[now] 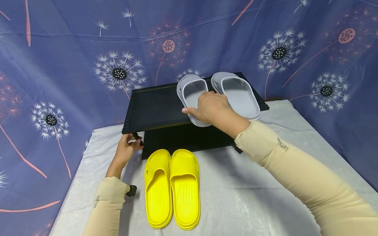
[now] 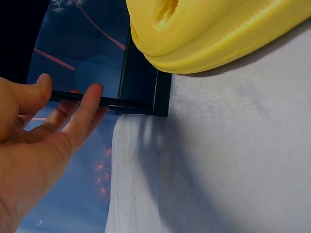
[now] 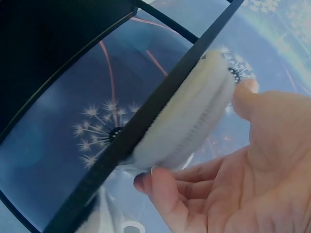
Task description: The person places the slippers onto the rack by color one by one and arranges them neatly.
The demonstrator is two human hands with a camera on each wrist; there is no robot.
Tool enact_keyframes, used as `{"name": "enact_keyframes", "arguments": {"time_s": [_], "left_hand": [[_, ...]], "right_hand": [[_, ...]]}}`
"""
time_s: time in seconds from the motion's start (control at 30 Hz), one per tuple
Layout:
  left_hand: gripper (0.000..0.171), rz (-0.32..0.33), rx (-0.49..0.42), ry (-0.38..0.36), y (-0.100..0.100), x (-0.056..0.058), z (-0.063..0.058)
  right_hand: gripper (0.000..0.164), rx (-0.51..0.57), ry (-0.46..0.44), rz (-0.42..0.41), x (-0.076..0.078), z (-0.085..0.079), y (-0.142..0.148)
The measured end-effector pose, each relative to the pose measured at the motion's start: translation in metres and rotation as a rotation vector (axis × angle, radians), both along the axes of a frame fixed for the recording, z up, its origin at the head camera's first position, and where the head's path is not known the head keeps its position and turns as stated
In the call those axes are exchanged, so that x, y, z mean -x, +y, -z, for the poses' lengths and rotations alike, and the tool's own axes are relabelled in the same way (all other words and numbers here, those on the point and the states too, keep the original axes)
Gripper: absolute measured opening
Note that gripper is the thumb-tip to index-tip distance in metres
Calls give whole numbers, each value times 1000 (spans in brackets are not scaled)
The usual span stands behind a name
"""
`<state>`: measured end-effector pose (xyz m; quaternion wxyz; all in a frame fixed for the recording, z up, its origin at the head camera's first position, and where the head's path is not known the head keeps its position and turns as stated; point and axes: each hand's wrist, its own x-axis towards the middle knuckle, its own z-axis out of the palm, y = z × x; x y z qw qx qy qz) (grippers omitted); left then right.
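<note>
At black rack (image 1: 156,106), left hand (image 1: 125,148) clamped round leg (image 2: 127,103), right hand (image 1: 212,108) round grey clog (image 1: 191,95)

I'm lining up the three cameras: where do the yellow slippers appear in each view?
Head: yellow slippers at lower centre, in front of the black rack.
Left wrist: cut off at the top edge, right of centre.
Right wrist: not in it.
Shared landmark: the black rack, partly visible in all three.

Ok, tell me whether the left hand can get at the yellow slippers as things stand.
Likely yes: the left hand, though touching the black rack, is close to the yellow slippers, and nothing seems to block the way between.
</note>
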<state>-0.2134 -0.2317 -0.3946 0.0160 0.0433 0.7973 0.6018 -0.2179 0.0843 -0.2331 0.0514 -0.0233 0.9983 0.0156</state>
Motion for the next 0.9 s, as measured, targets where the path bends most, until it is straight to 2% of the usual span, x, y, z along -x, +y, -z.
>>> {"name": "enact_keyframes", "arguments": {"time_s": [0.13,0.47,0.67,0.9], "left_hand": [[49,-2,14,16,-6,8,14],[52,-9,16,3,-6,7,15],[50,-3,27,11,-6,7,15],[53,3,32,19,-7,10,16]], "right_hand": [[103,-26,79,-21,-10,-2,-2],[101,-3,253,-82,-45,-5,-6],[84,92,326,-138,-67,6,-5],[66,203,315,-182,-90,17,-6]]}}
